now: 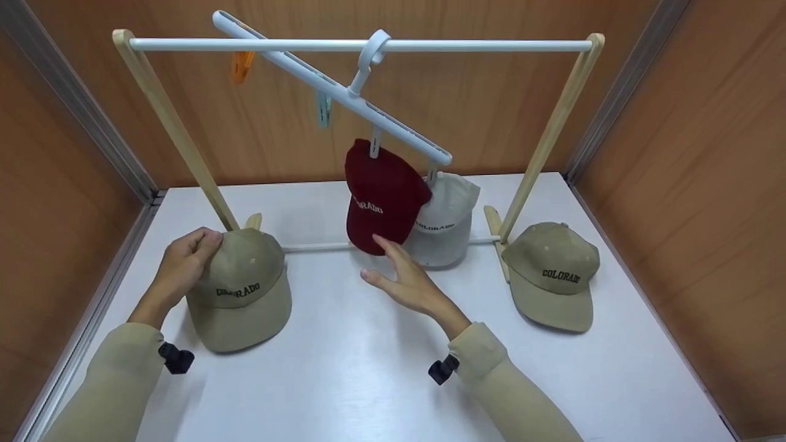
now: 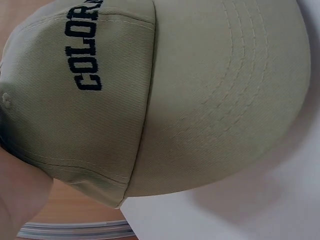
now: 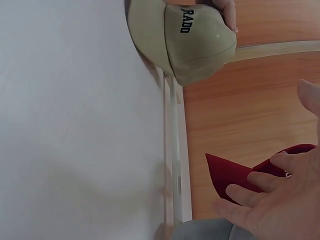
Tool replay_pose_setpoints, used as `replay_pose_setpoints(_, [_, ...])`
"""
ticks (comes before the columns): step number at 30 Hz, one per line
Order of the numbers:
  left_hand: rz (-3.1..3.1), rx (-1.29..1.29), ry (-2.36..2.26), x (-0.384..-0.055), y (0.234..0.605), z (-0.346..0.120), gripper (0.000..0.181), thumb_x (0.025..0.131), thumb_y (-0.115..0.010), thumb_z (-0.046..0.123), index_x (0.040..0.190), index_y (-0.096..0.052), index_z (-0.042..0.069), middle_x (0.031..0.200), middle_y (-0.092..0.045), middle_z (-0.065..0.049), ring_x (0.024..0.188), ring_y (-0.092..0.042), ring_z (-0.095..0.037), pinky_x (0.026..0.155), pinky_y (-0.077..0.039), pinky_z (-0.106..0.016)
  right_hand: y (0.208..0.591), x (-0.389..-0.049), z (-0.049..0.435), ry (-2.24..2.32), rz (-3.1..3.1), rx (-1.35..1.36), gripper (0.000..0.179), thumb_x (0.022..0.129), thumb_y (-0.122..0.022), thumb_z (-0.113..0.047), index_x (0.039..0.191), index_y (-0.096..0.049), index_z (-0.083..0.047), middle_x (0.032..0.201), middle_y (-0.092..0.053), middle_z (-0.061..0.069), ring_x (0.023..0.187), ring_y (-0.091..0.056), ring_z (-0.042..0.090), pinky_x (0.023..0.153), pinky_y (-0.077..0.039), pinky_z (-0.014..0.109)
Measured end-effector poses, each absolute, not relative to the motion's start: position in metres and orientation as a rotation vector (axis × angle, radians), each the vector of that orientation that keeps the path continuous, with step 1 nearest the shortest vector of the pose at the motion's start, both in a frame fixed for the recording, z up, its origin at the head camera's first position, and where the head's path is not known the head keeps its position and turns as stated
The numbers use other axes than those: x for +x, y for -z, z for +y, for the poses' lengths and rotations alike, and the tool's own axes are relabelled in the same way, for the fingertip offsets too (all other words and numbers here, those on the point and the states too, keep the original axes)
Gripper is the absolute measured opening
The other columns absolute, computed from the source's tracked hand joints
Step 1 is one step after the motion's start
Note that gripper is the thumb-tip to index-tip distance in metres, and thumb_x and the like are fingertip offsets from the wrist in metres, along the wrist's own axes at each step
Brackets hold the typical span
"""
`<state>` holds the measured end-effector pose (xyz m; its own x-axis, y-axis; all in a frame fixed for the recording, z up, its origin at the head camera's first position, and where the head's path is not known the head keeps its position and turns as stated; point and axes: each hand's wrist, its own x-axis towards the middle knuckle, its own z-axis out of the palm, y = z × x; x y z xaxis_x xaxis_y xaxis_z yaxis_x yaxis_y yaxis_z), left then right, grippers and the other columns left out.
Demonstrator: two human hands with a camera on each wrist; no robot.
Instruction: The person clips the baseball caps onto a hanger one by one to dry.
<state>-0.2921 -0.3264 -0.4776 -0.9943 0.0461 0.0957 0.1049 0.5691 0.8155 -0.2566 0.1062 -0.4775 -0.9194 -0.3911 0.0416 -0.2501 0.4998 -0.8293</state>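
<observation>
Left hand (image 1: 178,261) gripping a khaki baseball cap (image 1: 242,291), right hand (image 1: 410,283) free with fingers extended

The held cap, before the rack's left post (image 1: 178,132), reads "COLORADO" in black, as does the right-hand khaki cap (image 1: 554,276); the right hand reaches the brim of a hanging maroon cap (image 1: 385,196), contact unclear, its white lettering showing "RADO"; dark lettering marks the pale grey cap (image 1: 447,212).

A khaki cap (image 1: 242,264) with black COLORADO lettering sits crown up at the left side of the white table (image 1: 331,368), brim facing forward. A dark red cap (image 1: 387,190), pale-lettered, hangs brim downward from a clip (image 1: 374,146).
</observation>
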Motion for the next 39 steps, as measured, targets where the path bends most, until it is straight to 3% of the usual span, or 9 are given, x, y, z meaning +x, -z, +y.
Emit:
replay_pose_setpoints(7, [-2.723,-0.182,1.436,-0.292,0.470,-0.313,0.047,0.114,-0.044,0.045,0.114,-0.063,0.002,0.082,-0.049,0.001,0.078,-0.047,-0.016,0.067,-0.041,-0.032,0.475,-0.261,0.105,1.393,2.603,-0.589,0.083,0.102,-0.063,-0.055,0.169,-0.030,-0.019,0.173,-0.029,0.007,0.160,-0.026,0.028,0.125,-0.025,0.060])
replay_pose_setpoints(23, [-2.674,-0.317,1.409,-0.286,0.455,-0.282,0.045,0.113,-0.048,0.045,0.112,-0.068,0.005,0.079,-0.046,-0.001,0.072,-0.044,-0.016,0.065,-0.040,-0.031,0.467,-0.265,0.101,1.388,2.594,-0.636,0.083,0.102,-0.062,-0.055,0.169,-0.029,-0.017,0.173,-0.028,0.009,0.159,-0.028,0.032,0.124,-0.026,0.062])
replay_pose_setpoints(39, [-2.613,-0.432,1.484,-0.287,0.453,-0.256,0.038,0.114,-0.049,0.036,0.098,-0.062,0.004,0.071,-0.041,0.003,0.062,-0.039,-0.011,0.056,-0.038,-0.029,0.456,-0.269,0.087,1.361,2.596,-0.601,0.083,0.101,-0.065,-0.054,0.168,-0.030,-0.020,0.173,-0.030,0.008,0.159,-0.029,0.029,0.124,-0.028,0.059])
